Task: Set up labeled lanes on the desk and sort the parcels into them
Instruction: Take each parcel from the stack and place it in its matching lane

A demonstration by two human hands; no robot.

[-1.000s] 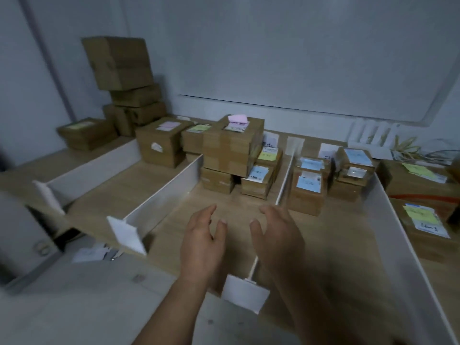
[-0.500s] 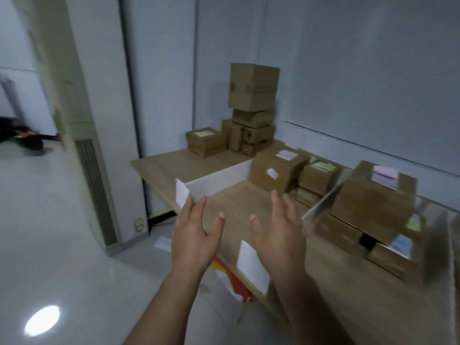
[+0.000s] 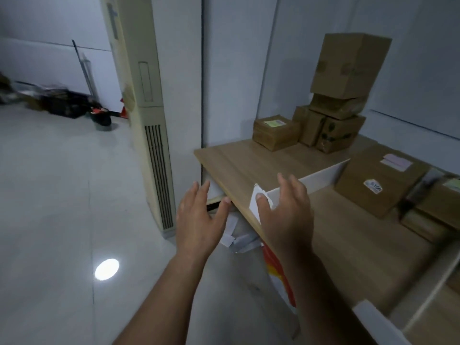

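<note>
Both hands are raised before the left end of the light wooden desk and hold nothing. The left hand hovers off the desk edge above the floor, fingers straight and spread. The right hand is just as open, its thumb lying across the white paper label tab at the near end of the thin white divider board; whether it actually touches the tab I cannot tell from this angle. The board stands on edge across the desktop, marking a lane. The parcels sit further back: a large brown cardboard box with a pink note just beside the board's far end, a small flat brown box with a yellow-green label near the back left corner, and a stack of plain brown cartons against the wall. The boxes look stiff and taped, probably light to middling in weight, so a two-handed hold on opposite side faces, low down, should suit them. The tilted top carton looks ready to slide. The divider seems flimsy and easily knocked over, best steadied near its base.
</note>
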